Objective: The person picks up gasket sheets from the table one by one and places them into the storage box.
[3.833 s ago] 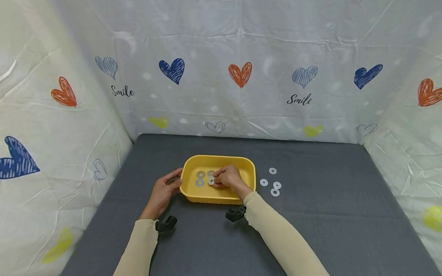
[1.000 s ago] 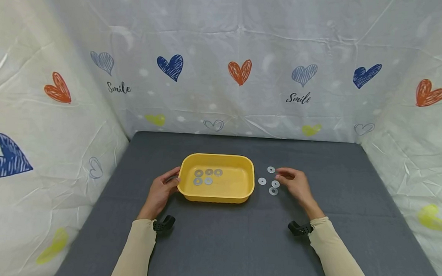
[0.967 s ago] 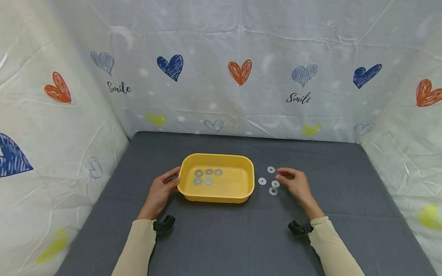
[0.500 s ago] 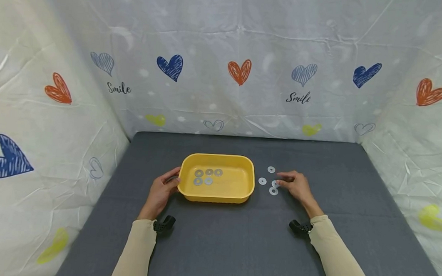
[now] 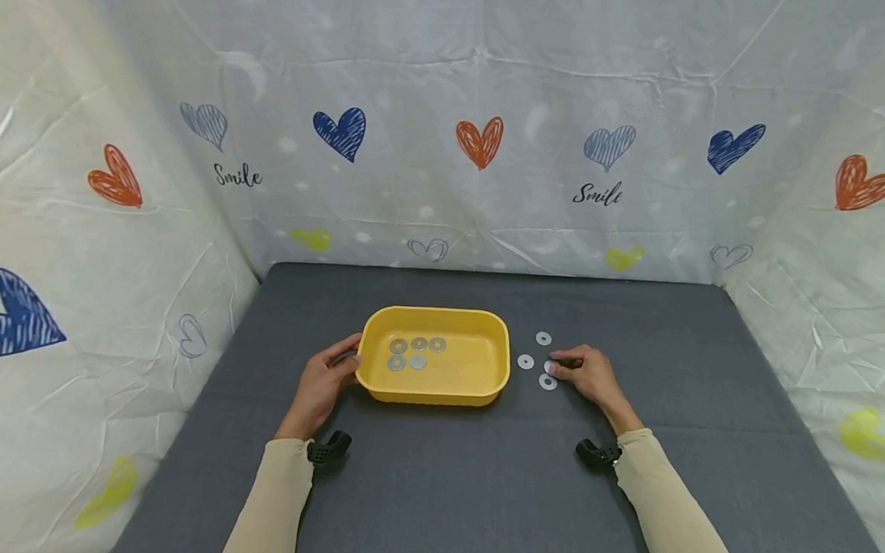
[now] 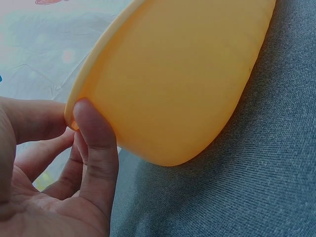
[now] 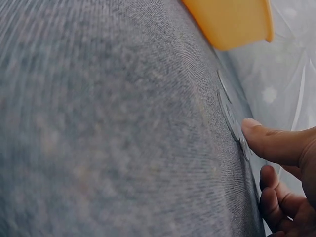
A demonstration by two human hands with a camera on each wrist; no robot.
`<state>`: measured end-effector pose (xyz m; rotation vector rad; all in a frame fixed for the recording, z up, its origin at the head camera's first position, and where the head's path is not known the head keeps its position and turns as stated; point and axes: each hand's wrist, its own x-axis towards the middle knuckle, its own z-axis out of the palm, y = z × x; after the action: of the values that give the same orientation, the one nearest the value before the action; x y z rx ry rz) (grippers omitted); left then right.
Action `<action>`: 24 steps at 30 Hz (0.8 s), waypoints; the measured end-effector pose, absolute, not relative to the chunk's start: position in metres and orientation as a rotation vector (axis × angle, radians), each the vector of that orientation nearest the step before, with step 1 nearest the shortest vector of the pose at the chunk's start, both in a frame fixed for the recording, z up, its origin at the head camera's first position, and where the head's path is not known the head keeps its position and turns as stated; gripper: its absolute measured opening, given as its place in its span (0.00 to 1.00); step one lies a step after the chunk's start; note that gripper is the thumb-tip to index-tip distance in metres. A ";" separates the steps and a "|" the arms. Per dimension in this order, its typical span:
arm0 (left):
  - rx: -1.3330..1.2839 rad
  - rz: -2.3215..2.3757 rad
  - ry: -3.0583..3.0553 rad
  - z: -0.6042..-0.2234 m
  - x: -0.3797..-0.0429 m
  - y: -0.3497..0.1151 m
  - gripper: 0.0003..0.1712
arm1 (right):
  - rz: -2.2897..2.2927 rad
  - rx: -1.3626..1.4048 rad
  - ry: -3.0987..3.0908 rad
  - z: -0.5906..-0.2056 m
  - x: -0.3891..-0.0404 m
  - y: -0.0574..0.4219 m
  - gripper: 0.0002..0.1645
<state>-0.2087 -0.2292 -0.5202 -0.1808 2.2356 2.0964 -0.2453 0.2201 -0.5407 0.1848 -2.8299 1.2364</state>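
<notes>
My left hand (image 5: 321,389) pinches the left rim of a yellow plastic tray (image 5: 467,378); in the left wrist view the thumb (image 6: 96,143) lies inside its lip and a finger outside. Two rows of flat metal washers (image 5: 418,362) lie on the left part of the tray's floor. Right of the tray, my right hand (image 5: 591,374) is low over the table, thumb and forefinger apart at the edges of a washer (image 5: 549,366). Close by lie a front washer (image 5: 548,382), a left washer (image 5: 526,362) and a back washer (image 5: 543,339).
A dark grey cloth (image 5: 431,493) covers the table. White sheeting (image 5: 543,73) printed with hearts hangs behind it and along both sides. Black bands with cameras sit on both wrists, such as the right wrist camera (image 5: 597,454).
Earlier the right hand set a washer in the tray and went back to the loose ones. Over the last second its fingertips moved slightly left onto one washer. The left hand keeps its hold.
</notes>
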 end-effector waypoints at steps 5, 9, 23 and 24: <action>-0.193 2.095 2.227 -0.518 -0.209 -0.229 0.29 | 1.192 0.186 -2.851 -0.541 -0.245 0.219 0.17; -0.200 2.096 2.224 -0.518 -0.209 -0.228 0.29 | 1.191 0.166 -2.862 -0.541 -0.245 0.219 0.16; -0.181 2.087 2.236 -0.522 -0.209 -0.229 0.30 | 1.387 0.046 -2.679 -0.545 -0.240 0.218 0.08; -0.185 2.091 2.233 -0.522 -0.210 -0.229 0.29 | 1.399 0.037 -2.658 -0.546 -0.240 0.218 0.07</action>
<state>-0.2096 -0.2289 -0.5221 -0.1855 2.2333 2.0915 -0.2398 0.2183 -0.5457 0.0373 -2.6584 1.3995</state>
